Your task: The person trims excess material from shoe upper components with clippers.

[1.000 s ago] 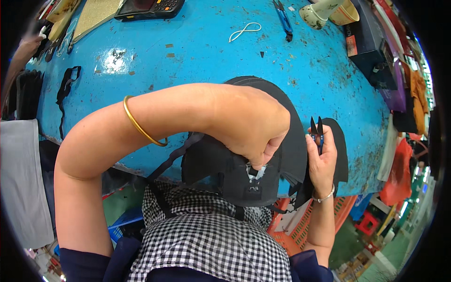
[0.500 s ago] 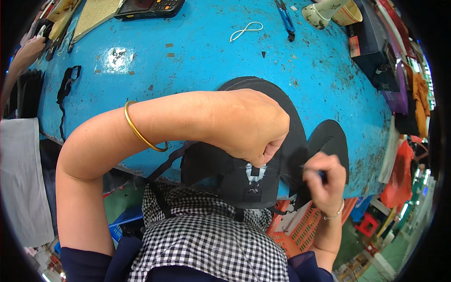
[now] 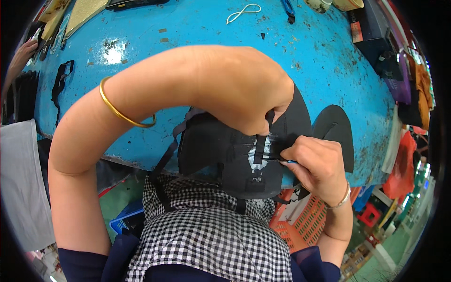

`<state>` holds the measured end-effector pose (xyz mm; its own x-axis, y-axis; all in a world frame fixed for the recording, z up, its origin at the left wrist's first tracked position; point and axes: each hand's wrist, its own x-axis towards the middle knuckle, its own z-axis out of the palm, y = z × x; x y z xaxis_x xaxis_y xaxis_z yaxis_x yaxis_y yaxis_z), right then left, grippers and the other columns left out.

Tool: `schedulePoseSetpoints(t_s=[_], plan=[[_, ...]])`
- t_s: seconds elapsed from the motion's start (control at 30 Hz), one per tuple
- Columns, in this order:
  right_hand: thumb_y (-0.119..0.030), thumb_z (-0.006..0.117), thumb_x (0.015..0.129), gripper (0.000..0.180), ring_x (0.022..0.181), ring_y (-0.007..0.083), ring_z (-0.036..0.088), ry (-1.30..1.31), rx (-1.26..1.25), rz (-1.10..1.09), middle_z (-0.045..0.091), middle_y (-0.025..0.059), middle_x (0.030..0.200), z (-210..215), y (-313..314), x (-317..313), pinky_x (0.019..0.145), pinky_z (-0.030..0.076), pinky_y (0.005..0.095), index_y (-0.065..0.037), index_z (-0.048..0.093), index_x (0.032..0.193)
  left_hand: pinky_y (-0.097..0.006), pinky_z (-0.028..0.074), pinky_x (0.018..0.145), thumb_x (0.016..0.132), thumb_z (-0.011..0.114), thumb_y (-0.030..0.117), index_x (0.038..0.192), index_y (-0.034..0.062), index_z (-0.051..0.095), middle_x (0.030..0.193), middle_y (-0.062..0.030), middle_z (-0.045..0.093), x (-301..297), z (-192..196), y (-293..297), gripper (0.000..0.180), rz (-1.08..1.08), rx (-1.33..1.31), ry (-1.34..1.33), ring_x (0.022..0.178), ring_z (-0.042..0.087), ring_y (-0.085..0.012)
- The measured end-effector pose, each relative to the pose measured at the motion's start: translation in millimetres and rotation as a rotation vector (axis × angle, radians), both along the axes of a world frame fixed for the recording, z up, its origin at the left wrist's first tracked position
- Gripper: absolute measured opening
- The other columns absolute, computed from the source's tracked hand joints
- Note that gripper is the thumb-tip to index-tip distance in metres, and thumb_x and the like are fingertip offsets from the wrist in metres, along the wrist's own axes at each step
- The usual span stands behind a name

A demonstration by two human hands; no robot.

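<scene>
A black sole-shaped piece [image 3: 237,176] lies at the table's near edge, with a smeared white patch [image 3: 252,163] on it. My left hand [image 3: 251,89] reaches across from the left, its fingers closed on a narrow black strap [image 3: 259,150] that runs down onto the white patch. From the right, my right hand [image 3: 317,162] grips a thin tool with a slim metal tip [image 3: 279,160]; its exact kind is hidden by the fingers. The tip meets the strap at the patch. Another black sole-shaped piece [image 3: 337,124] rests beyond my right hand.
The blue table [image 3: 188,28] bears a white cord loop [image 3: 243,13], a blue-handled tool [image 3: 288,11] and a black strap [image 3: 59,82]. Dark boxes [image 3: 371,35] stand at right. An orange basket [image 3: 305,225] is below the edge. Another person's hand [image 3: 22,56] shows at far left.
My left hand has lifted away from the piece, drawing the black strap up. My right hand has moved left, bringing the thin tool's tip to the strap. The view has shifted slightly.
</scene>
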<state>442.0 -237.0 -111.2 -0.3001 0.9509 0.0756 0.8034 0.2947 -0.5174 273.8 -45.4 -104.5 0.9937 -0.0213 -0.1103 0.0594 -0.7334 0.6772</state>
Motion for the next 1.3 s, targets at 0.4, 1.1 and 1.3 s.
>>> schedulePoseSetpoints(t_s=[0.4,1.1,1.3], plan=[[-0.021,0.073,0.086,0.02,0.066,0.0235,0.065,-0.001,-0.109,-0.168,0.063,0.0047,0.081,12,8,-5,0.055,0.049,0.0344,-0.008,0.06,0.094,-0.04,0.052,0.075,0.075,0.069,0.011,0.085,0.0052,0.072,0.076,-0.0101,0.069,-2,-2,-1,0.012,0.029,-0.042,0.07,0.079,0.066,-0.0304],[-0.019,0.063,0.086,0.027,0.049,0.0072,0.053,-0.57,0.119,-0.109,0.072,0.017,0.114,10,-11,-86,0.044,0.045,0.0222,-0.003,0.068,0.107,-0.028,0.048,0.063,0.087,0.069,0.013,0.094,0.0008,0.065,0.072,-0.008,0.058,-7,-7,12,0.014,0.031,-0.26,-0.046,0.065,0.058,-0.0138],[-0.022,0.078,0.075,0.045,0.056,0.0135,0.065,-0.642,0.059,-0.219,0.069,0.0256,0.117,10,-6,-106,0.045,0.05,0.0274,0.0,0.066,0.112,-0.019,0.037,0.057,0.093,0.068,0.018,0.096,0.0052,0.066,0.077,0.0078,0.055,-27,7,5,0.013,0.49,-0.652,-0.143,0.066,0.045,0.0003]])
